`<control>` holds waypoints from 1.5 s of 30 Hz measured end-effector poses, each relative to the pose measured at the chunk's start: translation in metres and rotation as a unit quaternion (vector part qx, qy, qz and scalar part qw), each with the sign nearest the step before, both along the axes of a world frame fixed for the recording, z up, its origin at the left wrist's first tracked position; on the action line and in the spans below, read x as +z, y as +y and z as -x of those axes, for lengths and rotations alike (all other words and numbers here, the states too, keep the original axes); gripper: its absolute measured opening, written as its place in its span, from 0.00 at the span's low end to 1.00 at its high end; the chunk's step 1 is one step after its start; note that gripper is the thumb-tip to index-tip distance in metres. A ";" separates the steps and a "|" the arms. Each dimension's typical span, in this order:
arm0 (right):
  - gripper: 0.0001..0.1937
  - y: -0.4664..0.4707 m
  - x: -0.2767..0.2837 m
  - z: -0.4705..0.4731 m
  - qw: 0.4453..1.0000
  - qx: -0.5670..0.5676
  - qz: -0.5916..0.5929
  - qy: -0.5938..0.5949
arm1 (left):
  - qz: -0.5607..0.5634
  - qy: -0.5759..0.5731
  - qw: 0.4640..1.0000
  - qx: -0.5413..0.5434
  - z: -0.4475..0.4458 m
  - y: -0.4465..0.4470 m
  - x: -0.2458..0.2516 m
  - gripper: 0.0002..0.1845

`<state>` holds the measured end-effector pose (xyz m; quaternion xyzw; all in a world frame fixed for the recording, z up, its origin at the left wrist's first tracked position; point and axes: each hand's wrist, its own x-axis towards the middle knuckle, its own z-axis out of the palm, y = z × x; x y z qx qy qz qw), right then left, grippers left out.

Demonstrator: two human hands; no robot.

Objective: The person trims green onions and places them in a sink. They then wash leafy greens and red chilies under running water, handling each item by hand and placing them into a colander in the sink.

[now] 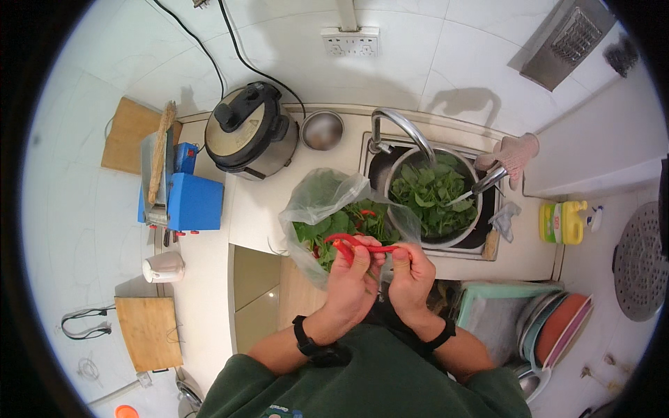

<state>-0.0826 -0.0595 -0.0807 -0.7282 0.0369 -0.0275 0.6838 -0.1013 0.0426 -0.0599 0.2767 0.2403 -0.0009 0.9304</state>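
Red chili peppers [345,250] stick out of my left hand [351,285], whose thumb and fingers close around them. My right hand [412,274] pinches one end of a long red chili [384,249] that runs across to the left hand. Just beyond both hands a clear plastic bag [306,201] stands open, with leafy greens [321,230] and a few more red chilies inside. To the right, a round metal pot [389,183] full of leafy greens [434,196] sits in the sink [483,251], under the curved faucet [400,117].
An electric pressure cooker [253,133] and a small metal bowl [322,130] stand behind the bag. At left are a blue machine [196,201], a white cup [164,266] and a cutting board [149,334]. Stacked basins [556,334] and a yellow jug [562,222] are at right.
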 end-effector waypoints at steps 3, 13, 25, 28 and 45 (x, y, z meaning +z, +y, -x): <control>0.11 0.007 -0.004 0.003 0.998 -0.036 -0.052 0.029 | -0.012 0.001 1.000 0.021 -0.001 -0.009 0.000 0.04; 0.08 -0.018 0.002 -0.051 0.926 -0.142 -0.280 0.209 | -0.125 -0.123 0.982 0.071 -0.008 0.007 0.007 0.06; 0.10 -0.012 0.050 -0.018 0.951 0.274 0.096 0.103 | -0.078 -0.095 0.992 -0.014 -0.014 0.017 0.008 0.09; 0.11 -0.009 0.048 -0.019 0.944 0.283 0.167 0.033 | -0.119 -0.144 0.981 -0.061 -0.011 0.016 0.006 0.09; 0.04 -0.026 0.013 -0.022 0.941 0.324 -0.075 0.065 | 0.117 -0.044 0.991 -0.043 -0.022 0.036 0.004 0.12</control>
